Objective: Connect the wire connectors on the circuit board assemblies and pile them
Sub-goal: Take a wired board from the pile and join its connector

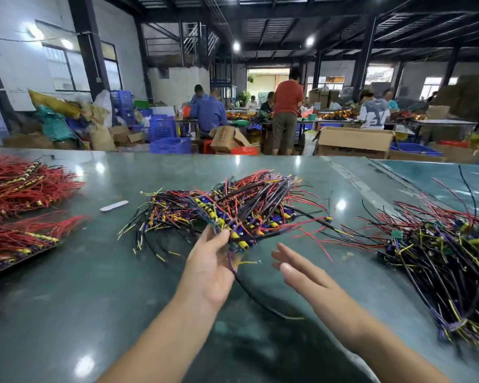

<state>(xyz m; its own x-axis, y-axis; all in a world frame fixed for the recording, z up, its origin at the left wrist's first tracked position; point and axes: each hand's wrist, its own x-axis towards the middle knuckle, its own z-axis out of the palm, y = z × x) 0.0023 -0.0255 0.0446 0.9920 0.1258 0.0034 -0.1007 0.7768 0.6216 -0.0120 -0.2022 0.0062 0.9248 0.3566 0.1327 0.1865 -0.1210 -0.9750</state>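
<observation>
Lying far left on the green table (94, 286): red wire bundles (20, 186). Small white strip (114, 205) right of them. Centre: pile of circuit board assemblies (233, 208); left hand (208, 269) grips its near edge, fingers curled under. Right hand (296, 269) just beside, fingers straight, holding nothing. Far right: second wired heap (440, 250).

Bare green tabletop (100, 286) is lying open in front and left of centre. A tangled assembly pile (241, 208) is blocking the middle, another wire heap (437, 250) is crowding the right, and red wire bundles (20, 186) are occupying the left edge. A small white strip (114, 205) is sitting between.
</observation>
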